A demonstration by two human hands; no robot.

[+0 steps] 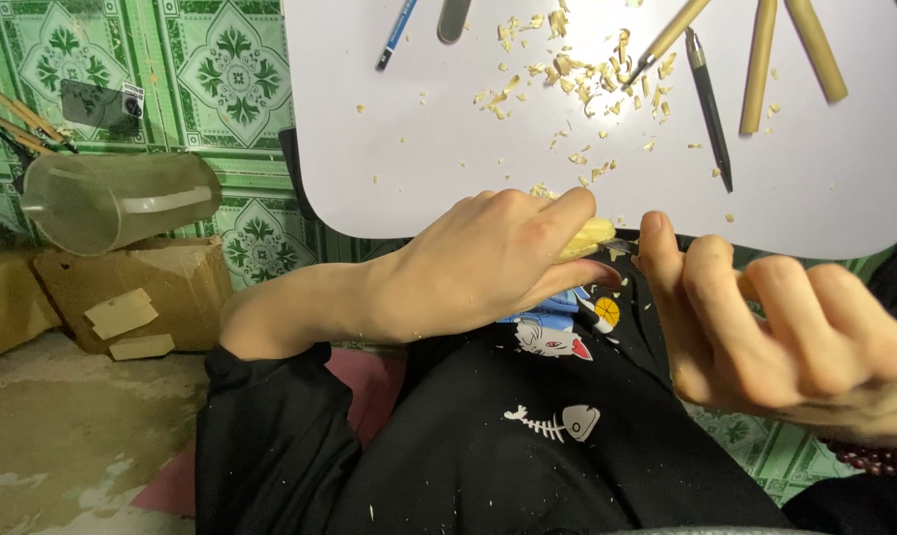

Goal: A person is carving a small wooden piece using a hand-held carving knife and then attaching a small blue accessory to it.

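Head view: brown cardboard box (121,287) lies left of left hand (488,263).

Left hand (488,263) grips pale wood piece (587,238); right hand (785,332) presses blade (619,245).

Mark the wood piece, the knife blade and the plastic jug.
wood piece (589,236), head view, the pale end showing past the left hand's fingers.
knife blade (619,244), head view, the metal tip beside the right thumb.
plastic jug (121,200), head view, its clear side wall.
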